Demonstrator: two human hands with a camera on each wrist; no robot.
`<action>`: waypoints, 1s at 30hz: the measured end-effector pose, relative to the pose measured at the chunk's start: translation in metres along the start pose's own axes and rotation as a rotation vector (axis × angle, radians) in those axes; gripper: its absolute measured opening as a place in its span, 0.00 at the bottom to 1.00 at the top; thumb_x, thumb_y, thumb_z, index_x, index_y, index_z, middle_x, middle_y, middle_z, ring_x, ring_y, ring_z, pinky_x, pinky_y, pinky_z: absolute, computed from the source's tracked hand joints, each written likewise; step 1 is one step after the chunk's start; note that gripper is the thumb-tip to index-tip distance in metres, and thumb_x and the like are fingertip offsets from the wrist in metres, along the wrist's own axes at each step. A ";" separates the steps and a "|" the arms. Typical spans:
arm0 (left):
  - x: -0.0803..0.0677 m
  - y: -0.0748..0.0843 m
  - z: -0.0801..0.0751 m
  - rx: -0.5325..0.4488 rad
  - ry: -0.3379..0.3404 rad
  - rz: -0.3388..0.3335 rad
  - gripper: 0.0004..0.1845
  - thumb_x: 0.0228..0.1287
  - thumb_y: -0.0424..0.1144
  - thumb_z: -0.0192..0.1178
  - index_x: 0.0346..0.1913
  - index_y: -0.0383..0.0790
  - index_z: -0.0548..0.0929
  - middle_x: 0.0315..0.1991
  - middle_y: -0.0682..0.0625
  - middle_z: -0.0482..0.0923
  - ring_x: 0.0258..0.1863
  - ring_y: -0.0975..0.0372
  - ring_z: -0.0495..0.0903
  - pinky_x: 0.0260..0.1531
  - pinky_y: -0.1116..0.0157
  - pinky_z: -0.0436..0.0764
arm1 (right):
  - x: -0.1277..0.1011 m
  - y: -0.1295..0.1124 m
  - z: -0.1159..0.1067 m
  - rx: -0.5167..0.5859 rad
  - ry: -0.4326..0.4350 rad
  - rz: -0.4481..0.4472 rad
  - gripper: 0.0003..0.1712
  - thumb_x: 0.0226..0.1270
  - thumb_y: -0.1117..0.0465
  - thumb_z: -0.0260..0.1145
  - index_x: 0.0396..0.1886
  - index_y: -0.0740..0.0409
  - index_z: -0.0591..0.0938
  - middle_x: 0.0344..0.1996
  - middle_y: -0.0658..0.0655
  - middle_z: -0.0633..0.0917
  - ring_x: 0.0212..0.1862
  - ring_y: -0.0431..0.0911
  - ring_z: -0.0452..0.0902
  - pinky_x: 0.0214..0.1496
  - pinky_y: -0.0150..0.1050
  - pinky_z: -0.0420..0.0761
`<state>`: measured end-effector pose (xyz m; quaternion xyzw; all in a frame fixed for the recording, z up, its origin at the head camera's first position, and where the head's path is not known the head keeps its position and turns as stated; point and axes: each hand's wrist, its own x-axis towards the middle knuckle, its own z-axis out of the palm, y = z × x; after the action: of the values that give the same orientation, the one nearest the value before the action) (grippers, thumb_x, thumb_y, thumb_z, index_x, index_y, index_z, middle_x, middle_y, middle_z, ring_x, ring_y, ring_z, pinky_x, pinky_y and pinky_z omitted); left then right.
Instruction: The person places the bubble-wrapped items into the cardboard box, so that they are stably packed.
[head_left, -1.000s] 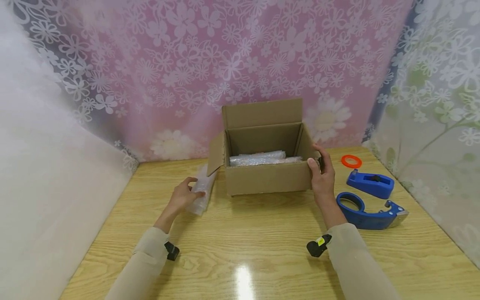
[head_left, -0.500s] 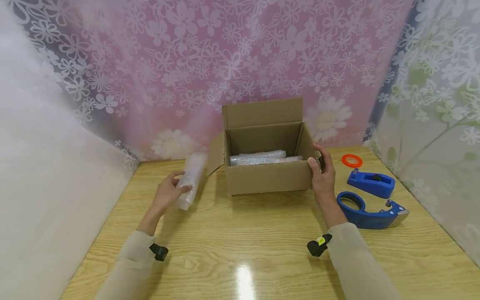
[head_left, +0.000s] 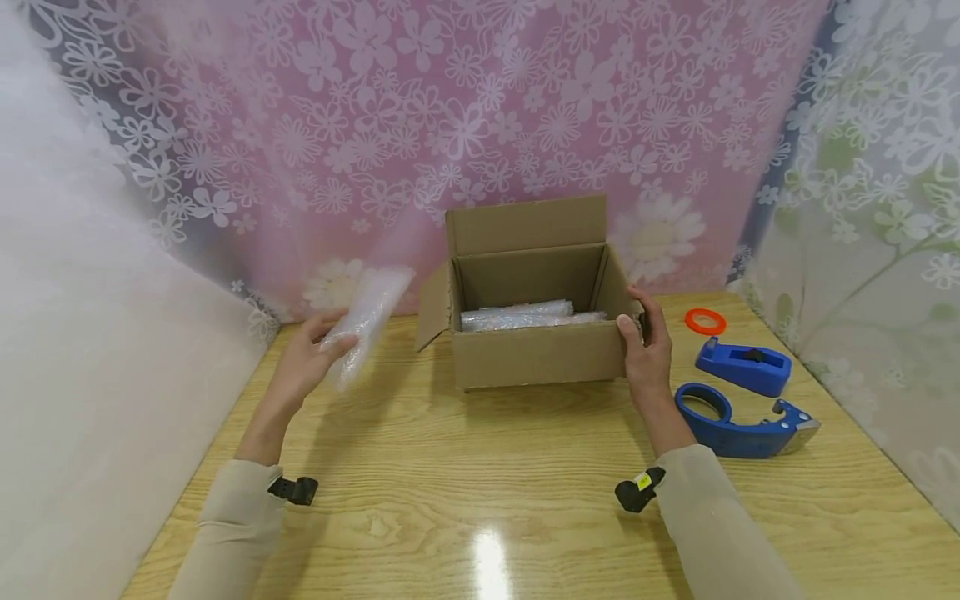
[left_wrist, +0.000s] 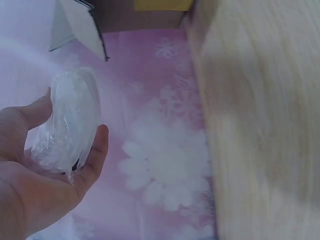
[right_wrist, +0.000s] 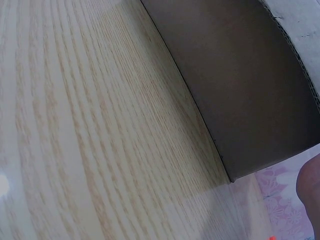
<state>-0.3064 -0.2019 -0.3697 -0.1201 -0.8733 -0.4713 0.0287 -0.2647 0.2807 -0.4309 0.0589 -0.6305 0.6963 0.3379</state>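
My left hand [head_left: 306, 357] grips a long bubble-wrapped package [head_left: 371, 312], raised over the table left of the box. In the left wrist view the thumb and fingers of my left hand [left_wrist: 50, 175] curl round the clear wrapped bundle [left_wrist: 75, 112]; what lies inside the wrap cannot be made out. An open cardboard box [head_left: 536, 358] stands at the middle back, its back and left flaps up or spread. Inside lie several bubble-wrapped packages [head_left: 517, 318]. At the box's right front corner my right hand [head_left: 647, 354] holds the side, thumb on the front. The right wrist view shows the box wall [right_wrist: 235, 85] close by.
Right of the box lie an orange tape roll [head_left: 705, 322], a blue desktop tape dispenser [head_left: 742, 367] and a blue handheld tape dispenser [head_left: 742, 437] with a metal blade. A pink flowered curtain [head_left: 465, 125] hangs behind the wooden table [head_left: 420, 500].
My left hand has picked up the bubble-wrapped package from the table beside the box and carried it up and to the left, tilting it. The right hand and the box stay put.
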 end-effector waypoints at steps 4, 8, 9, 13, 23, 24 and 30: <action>0.002 0.015 0.001 -0.023 0.048 0.067 0.34 0.74 0.53 0.65 0.78 0.51 0.69 0.76 0.37 0.65 0.76 0.42 0.63 0.69 0.35 0.66 | 0.001 0.000 0.000 0.002 -0.002 0.000 0.26 0.77 0.66 0.60 0.73 0.60 0.74 0.77 0.62 0.67 0.78 0.45 0.59 0.74 0.31 0.62; 0.004 0.032 0.006 -0.049 0.104 0.109 0.32 0.72 0.49 0.68 0.76 0.53 0.72 0.76 0.40 0.67 0.76 0.45 0.64 0.69 0.37 0.68 | 0.001 0.000 -0.001 0.003 0.001 -0.002 0.26 0.77 0.67 0.61 0.73 0.60 0.75 0.77 0.63 0.67 0.77 0.44 0.60 0.73 0.30 0.63; 0.004 0.037 0.008 -0.061 0.115 0.120 0.32 0.72 0.48 0.68 0.76 0.53 0.72 0.76 0.41 0.68 0.75 0.44 0.65 0.68 0.37 0.69 | 0.001 0.000 0.000 0.003 0.002 -0.003 0.26 0.77 0.67 0.61 0.73 0.60 0.74 0.77 0.63 0.67 0.76 0.43 0.61 0.73 0.30 0.63; 0.006 0.053 0.014 -0.097 0.142 0.177 0.32 0.71 0.44 0.69 0.75 0.53 0.74 0.76 0.45 0.69 0.73 0.46 0.68 0.66 0.38 0.72 | 0.001 -0.001 0.000 -0.001 0.005 -0.004 0.27 0.76 0.67 0.61 0.73 0.61 0.74 0.77 0.62 0.68 0.72 0.42 0.64 0.70 0.30 0.65; 0.017 0.083 0.030 -0.111 0.132 0.286 0.30 0.69 0.36 0.71 0.72 0.50 0.77 0.72 0.47 0.72 0.72 0.50 0.71 0.66 0.44 0.75 | 0.000 -0.006 0.001 -0.046 -0.007 -0.006 0.27 0.77 0.67 0.60 0.73 0.64 0.72 0.76 0.61 0.69 0.74 0.42 0.63 0.72 0.33 0.63; 0.019 0.086 0.032 -0.111 0.131 0.296 0.30 0.68 0.36 0.71 0.72 0.50 0.78 0.71 0.47 0.73 0.72 0.50 0.71 0.66 0.45 0.75 | 0.000 -0.006 0.001 -0.049 -0.007 -0.010 0.27 0.77 0.67 0.60 0.73 0.65 0.72 0.76 0.61 0.69 0.74 0.42 0.63 0.72 0.33 0.63; 0.029 0.100 0.046 -0.115 0.108 0.301 0.30 0.65 0.33 0.73 0.68 0.53 0.81 0.69 0.46 0.77 0.71 0.50 0.73 0.68 0.47 0.74 | 0.000 -0.008 0.002 -0.063 -0.003 -0.010 0.27 0.77 0.67 0.60 0.73 0.65 0.72 0.76 0.60 0.70 0.70 0.40 0.65 0.69 0.33 0.64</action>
<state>-0.3082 -0.1056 -0.3086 -0.2252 -0.8142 -0.5168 0.1390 -0.2613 0.2789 -0.4240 0.0525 -0.6521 0.6745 0.3421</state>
